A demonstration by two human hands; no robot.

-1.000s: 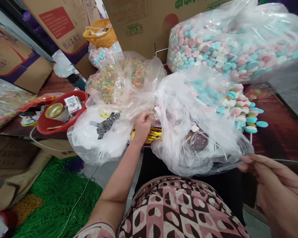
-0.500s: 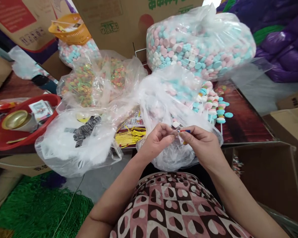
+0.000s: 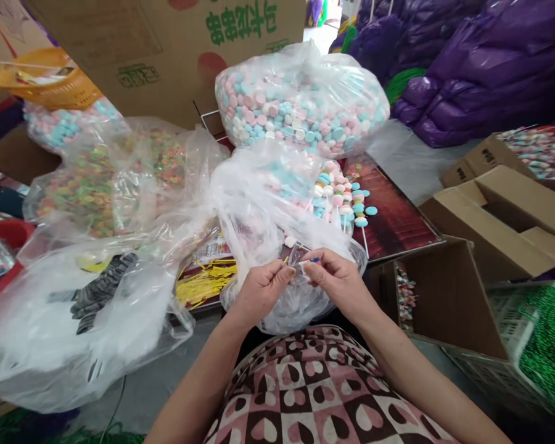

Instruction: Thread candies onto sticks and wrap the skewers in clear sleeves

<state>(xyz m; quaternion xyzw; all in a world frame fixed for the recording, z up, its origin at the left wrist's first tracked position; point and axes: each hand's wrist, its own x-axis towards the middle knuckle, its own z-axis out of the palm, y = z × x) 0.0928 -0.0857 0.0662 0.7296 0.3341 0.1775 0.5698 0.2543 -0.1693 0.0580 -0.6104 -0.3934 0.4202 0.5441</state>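
My left hand (image 3: 264,291) is closed in a pinch over the clear plastic bag (image 3: 291,308) in front of my body. Whatever lies between its thumb and finger is too small to make out. Close beside it, my right hand (image 3: 337,280) pinches a small blue-and-white piece (image 3: 312,261), partly covered by the fingers. Just beyond the hands lies a white marshmallow (image 3: 290,241) among crinkled plastic. Marshmallow skewers (image 3: 346,200) in pink, blue and white rest behind the right hand. Yellow twist ties (image 3: 208,283) lie in a pile left of my left hand.
A big bag of marshmallows (image 3: 300,105) stands at the back, beside a bag of colourful gummies (image 3: 97,185). A striped grey glove (image 3: 104,287) lies on white plastic at left. Open cardboard boxes (image 3: 453,302) and a green-filled crate (image 3: 509,308) are at right.
The view has swung to the right, so the table's contents sit further left and more boxes show. Both hands remain pinched close together, with a slightly wider gap between their fingertips.
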